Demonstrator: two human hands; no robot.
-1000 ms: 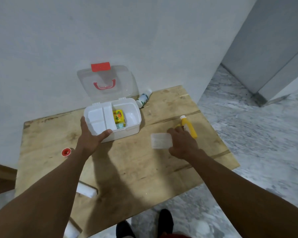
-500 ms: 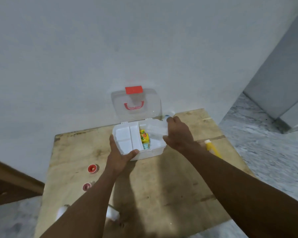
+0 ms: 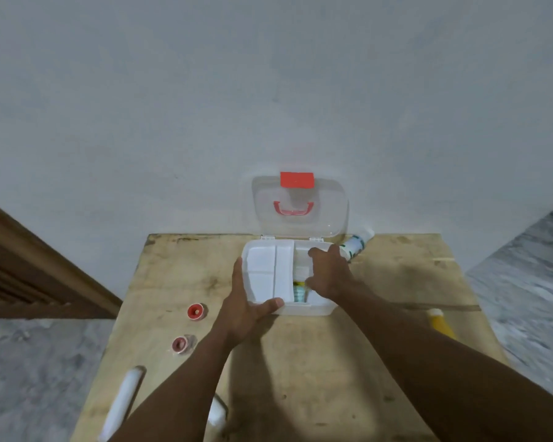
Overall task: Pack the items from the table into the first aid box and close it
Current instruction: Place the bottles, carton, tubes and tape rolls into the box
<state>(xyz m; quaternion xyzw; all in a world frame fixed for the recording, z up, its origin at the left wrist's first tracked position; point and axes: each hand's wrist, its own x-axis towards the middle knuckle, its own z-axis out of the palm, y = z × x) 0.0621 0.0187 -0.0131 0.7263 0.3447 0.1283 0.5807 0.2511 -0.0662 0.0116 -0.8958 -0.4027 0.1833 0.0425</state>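
Observation:
The white first aid box (image 3: 313,309) stands open on the wooden table (image 3: 300,378), its clear lid (image 3: 329,215) with red latch and red handle leaning back on the wall. A white divided tray (image 3: 267,272) fills the box's left half. My left hand (image 3: 246,309) grips the box's front left corner. My right hand (image 3: 328,274) reaches into the right compartment, fingers curled on a pale translucent packet (image 3: 301,270) that it presses down. A yellow-and-green item (image 3: 299,291) lies below it in the same compartment.
Two small red tape rolls (image 3: 196,312) (image 3: 182,344) lie left of the box. A white roll (image 3: 123,400) sits near the table's front left edge, and another white piece (image 3: 217,416) beside my left forearm. A white-green bottle (image 3: 356,245) lies behind the box; a yellow bottle (image 3: 439,323) at right.
My right hand carried the pale packet from the table up over the box and down into its right compartment. My left hand stayed on the box's corner. The view shifted left.

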